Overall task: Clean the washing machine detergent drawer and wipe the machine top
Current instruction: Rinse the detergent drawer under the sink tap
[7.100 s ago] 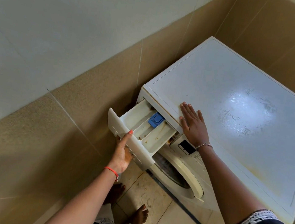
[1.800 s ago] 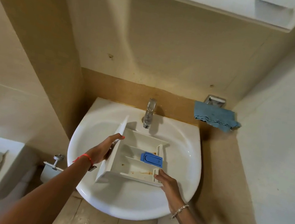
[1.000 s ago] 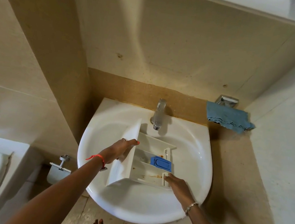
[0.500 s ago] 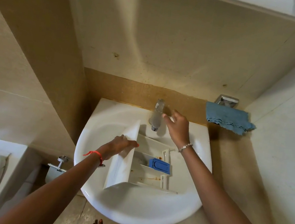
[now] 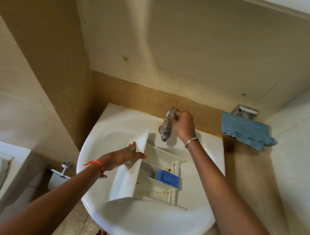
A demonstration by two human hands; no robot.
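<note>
Inside the sink (image 5: 136, 228), below the tap (image 5: 166, 130), left fingers (image 5: 139, 156) clasp the drawer (image 5: 126, 182).

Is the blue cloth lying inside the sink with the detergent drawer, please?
No, the blue cloth hangs from a metal holder off to the right of the sink, apart from the detergent drawer lying in it.

The left hand (image 5: 122, 158), arm reaching from lower left to mid-frame, pinches the drawer (image 5: 126, 181). The right hand (image 5: 181, 124), arm stretched from lower right, curls round the tap (image 5: 166, 131)
</note>
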